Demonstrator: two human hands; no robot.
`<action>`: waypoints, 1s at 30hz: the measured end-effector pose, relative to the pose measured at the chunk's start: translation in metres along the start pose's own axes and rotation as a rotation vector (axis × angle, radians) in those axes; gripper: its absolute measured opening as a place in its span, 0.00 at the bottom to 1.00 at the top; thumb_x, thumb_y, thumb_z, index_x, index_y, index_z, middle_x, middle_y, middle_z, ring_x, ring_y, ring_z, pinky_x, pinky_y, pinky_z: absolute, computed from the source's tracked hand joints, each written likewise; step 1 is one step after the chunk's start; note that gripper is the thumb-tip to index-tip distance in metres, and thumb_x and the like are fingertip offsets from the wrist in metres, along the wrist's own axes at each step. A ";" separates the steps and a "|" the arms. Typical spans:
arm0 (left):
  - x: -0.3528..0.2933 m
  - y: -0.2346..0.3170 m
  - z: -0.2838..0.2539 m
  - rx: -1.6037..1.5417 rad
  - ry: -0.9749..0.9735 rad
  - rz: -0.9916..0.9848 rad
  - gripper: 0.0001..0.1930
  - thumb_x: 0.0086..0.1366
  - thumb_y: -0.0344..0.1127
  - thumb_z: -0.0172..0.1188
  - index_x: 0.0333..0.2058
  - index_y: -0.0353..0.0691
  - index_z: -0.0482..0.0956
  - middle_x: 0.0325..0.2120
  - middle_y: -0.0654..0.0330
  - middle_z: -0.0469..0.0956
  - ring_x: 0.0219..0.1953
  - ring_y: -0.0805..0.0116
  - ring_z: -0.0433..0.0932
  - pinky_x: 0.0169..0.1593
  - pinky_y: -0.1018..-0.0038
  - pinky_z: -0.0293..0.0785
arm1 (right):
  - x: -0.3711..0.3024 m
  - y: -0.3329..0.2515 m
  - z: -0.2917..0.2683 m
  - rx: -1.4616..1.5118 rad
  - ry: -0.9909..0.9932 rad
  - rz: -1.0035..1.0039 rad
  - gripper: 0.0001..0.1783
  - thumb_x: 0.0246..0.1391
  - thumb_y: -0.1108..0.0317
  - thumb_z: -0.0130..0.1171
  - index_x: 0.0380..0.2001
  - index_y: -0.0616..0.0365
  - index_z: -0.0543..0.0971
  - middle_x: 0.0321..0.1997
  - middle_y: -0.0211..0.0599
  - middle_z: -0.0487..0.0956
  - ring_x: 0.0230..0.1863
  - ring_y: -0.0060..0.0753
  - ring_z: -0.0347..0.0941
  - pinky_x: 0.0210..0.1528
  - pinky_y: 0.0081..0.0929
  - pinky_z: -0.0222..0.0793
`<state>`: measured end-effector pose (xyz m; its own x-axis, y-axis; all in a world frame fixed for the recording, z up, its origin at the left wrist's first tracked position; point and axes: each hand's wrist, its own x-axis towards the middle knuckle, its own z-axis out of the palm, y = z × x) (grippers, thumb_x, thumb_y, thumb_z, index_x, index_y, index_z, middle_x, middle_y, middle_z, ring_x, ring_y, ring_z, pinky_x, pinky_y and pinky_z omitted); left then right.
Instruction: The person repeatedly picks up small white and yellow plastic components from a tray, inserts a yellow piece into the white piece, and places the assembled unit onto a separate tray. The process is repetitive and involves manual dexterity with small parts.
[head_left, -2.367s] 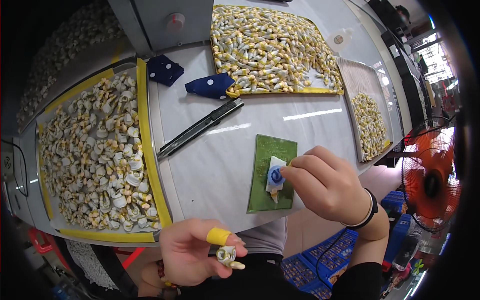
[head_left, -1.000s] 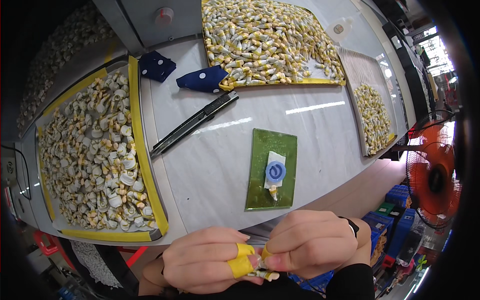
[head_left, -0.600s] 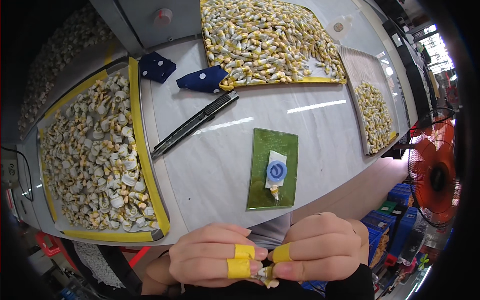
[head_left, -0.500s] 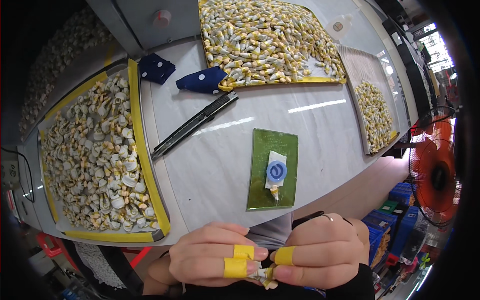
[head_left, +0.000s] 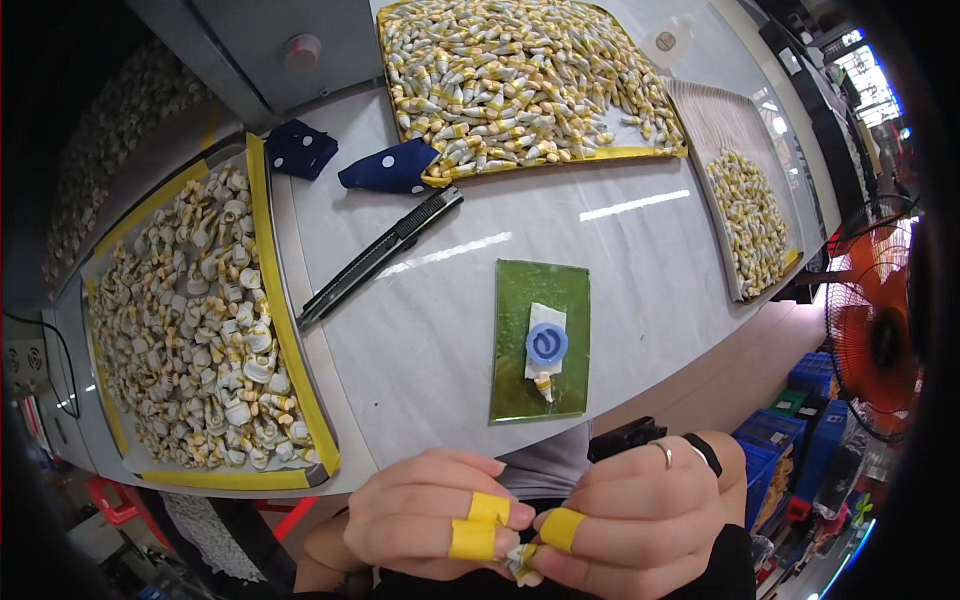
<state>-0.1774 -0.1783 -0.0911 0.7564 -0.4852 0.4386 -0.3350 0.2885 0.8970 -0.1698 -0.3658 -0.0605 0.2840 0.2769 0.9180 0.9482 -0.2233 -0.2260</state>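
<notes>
Near the table's front edge, my left hand [head_left: 430, 512] and my right hand [head_left: 640, 515] pinch a small white piece with a yellow band [head_left: 521, 566] between their fingertips. My fingers cover much of it, so its full shape is hidden. Yellow tape wraps fingers on both hands, and the right wears a ring. Beyond them on the table lies a green glass plate [head_left: 510, 310]. A white pad [head_left: 555, 315] rests on it with a round blue silicone mould [head_left: 546, 344] on top. Against the pad's near end sits another small white, yellow and peach piece [head_left: 544, 386].
Left is a yellow-taped tray [head_left: 262, 215] of larger white pieces. A black utility knife [head_left: 385, 255] lies beside it, near dark blue dotted cloths [head_left: 395, 167]. A back tray [head_left: 600, 154] and a right tray [head_left: 690, 100] hold small pieces. An orange fan [head_left: 880, 335] stands at right.
My hands still pinch the piece, which sits a little differently between the fingertips and shows less. My right hand has tilted slightly. The whole view has shifted a little.
</notes>
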 end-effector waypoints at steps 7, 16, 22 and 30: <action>-0.005 -0.002 0.004 0.161 0.133 0.073 0.16 0.46 0.26 0.68 0.35 0.36 0.76 0.35 0.53 0.77 0.33 0.60 0.77 0.39 0.69 0.76 | 0.013 -0.020 -0.028 0.104 -0.451 0.442 0.09 0.37 0.77 0.65 0.27 0.61 0.80 0.31 0.34 0.77 0.26 0.27 0.69 0.27 0.19 0.67; -0.007 -0.007 0.008 -0.651 0.146 -0.305 0.13 0.52 0.21 0.63 0.37 0.26 0.75 0.31 0.50 0.77 0.32 0.67 0.77 0.37 0.74 0.72 | 0.003 -0.002 -0.017 0.501 -0.267 0.822 0.10 0.40 0.73 0.66 0.31 0.57 0.81 0.28 0.32 0.71 0.27 0.29 0.66 0.28 0.22 0.61; -0.005 -0.003 0.005 -0.801 0.056 -0.454 0.11 0.51 0.20 0.64 0.35 0.28 0.75 0.30 0.53 0.78 0.33 0.70 0.77 0.39 0.76 0.71 | 0.003 0.001 -0.015 0.718 -0.325 0.901 0.10 0.43 0.74 0.64 0.32 0.58 0.79 0.29 0.33 0.72 0.29 0.30 0.66 0.30 0.22 0.61; -0.004 0.001 0.006 -0.812 0.017 -0.492 0.10 0.52 0.19 0.63 0.34 0.27 0.75 0.29 0.54 0.78 0.33 0.71 0.77 0.39 0.77 0.70 | 0.005 -0.002 -0.017 0.618 -0.409 0.860 0.08 0.42 0.70 0.67 0.27 0.56 0.80 0.26 0.29 0.69 0.26 0.28 0.65 0.25 0.22 0.58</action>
<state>-0.1838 -0.1808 -0.0910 0.7189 -0.6949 0.0147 0.5119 0.5437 0.6651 -0.1726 -0.3800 -0.0495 0.7927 0.5646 0.2302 0.2913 -0.0191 -0.9564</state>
